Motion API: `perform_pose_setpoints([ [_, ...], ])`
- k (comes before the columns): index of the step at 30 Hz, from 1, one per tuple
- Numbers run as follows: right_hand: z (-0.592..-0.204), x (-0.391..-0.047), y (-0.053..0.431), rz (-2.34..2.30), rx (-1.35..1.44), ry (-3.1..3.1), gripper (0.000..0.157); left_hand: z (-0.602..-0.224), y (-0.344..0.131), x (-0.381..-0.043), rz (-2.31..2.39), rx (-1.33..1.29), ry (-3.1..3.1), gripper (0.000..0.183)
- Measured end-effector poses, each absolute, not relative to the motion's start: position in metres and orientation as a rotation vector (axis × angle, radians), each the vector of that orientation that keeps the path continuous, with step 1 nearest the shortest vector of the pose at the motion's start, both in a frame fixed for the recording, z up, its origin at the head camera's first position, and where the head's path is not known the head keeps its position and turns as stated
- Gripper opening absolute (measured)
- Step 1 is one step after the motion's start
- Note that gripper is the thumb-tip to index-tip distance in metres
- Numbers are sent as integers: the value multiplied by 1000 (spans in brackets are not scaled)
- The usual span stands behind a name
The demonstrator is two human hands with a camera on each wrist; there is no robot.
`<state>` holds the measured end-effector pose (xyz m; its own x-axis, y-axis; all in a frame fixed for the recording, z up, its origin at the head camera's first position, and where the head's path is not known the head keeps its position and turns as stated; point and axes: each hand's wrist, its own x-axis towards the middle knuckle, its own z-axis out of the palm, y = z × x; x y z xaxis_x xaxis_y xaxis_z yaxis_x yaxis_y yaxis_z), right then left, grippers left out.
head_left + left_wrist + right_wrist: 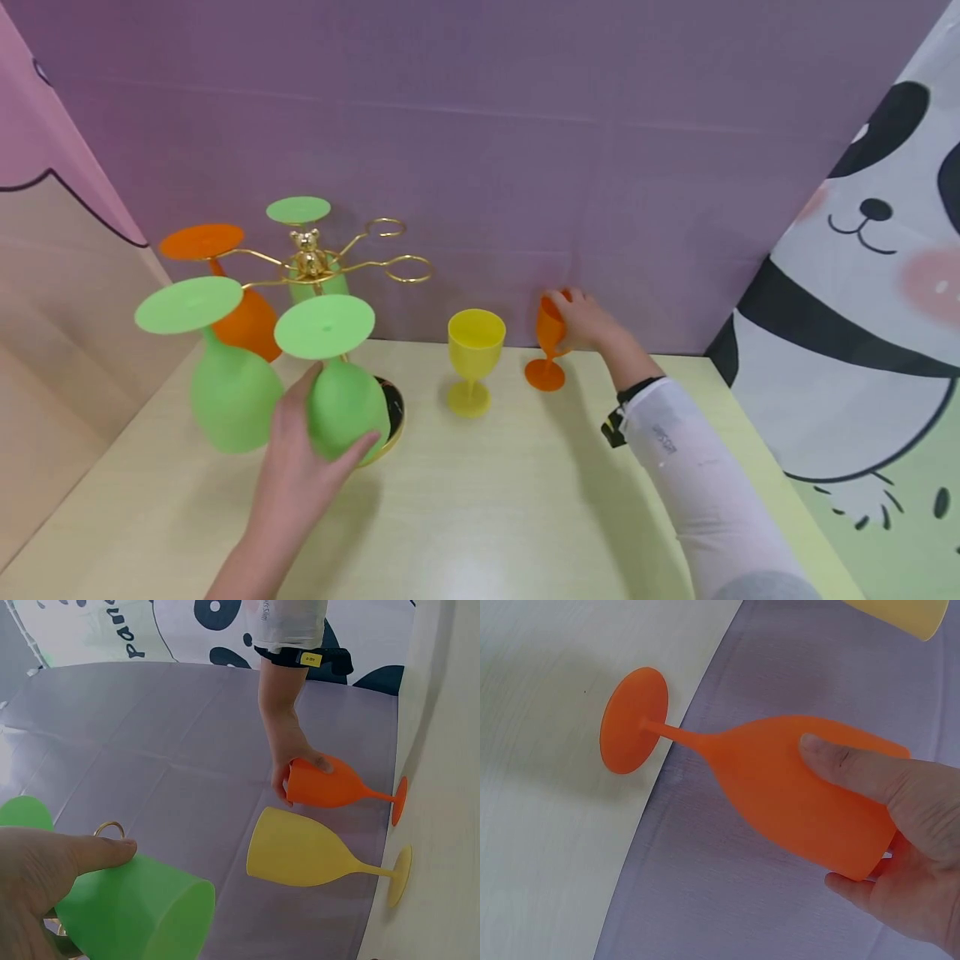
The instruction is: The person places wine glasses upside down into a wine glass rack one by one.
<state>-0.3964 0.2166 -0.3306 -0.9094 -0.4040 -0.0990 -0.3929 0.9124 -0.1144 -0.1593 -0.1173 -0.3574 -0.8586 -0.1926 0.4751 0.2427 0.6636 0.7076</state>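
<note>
My left hand [296,458] grips the bowl of a green goblet [347,408] that hangs upside down on a gold rack [311,260] topped with a small bear. In the left wrist view, the thumb lies along that green bowl. At the back of the table, my right hand [588,323] holds an orange goblet [795,787] around its bowl near the rim. This goblet is upright, with its foot at the tabletop. Between the two hands stands an upright yellow goblet [476,354].
Another green goblet [232,400], a second orange goblet [251,321] and a farther green goblet [298,210] hang inverted on the rack. Two ring arms on its right side hold nothing. A purple backdrop [480,150] rises behind the table [480,517]; a panda-print panel [847,333] borders the right.
</note>
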Motion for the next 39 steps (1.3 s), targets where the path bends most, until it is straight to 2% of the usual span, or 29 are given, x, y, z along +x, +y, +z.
perform_pose_setpoints([
  [16, -326, -394, 213, -151, -606, 2939, 90, -360, -121, -149, -1164, -59, -2268, 93],
  [27, -325, -392, 210, -157, -522, 2914, 89, -331, -132, -131, -1059, -142, -2060, 96],
  [29, -325, -393, 210, -161, -512, 2912, 89, -325, -134, -130, -1036, -185, -2005, 92],
  [33, -326, -393, 210, -170, -510, 2914, 89, -307, -140, -129, -979, -282, -1901, 71],
  [36, -326, -393, 210, -172, -504, 2907, 89, -290, -143, -131, -912, -323, -1871, 75],
  [39, -326, -392, 211, -162, -497, 2903, 90, -271, -147, -134, -883, -362, -1871, 66],
])
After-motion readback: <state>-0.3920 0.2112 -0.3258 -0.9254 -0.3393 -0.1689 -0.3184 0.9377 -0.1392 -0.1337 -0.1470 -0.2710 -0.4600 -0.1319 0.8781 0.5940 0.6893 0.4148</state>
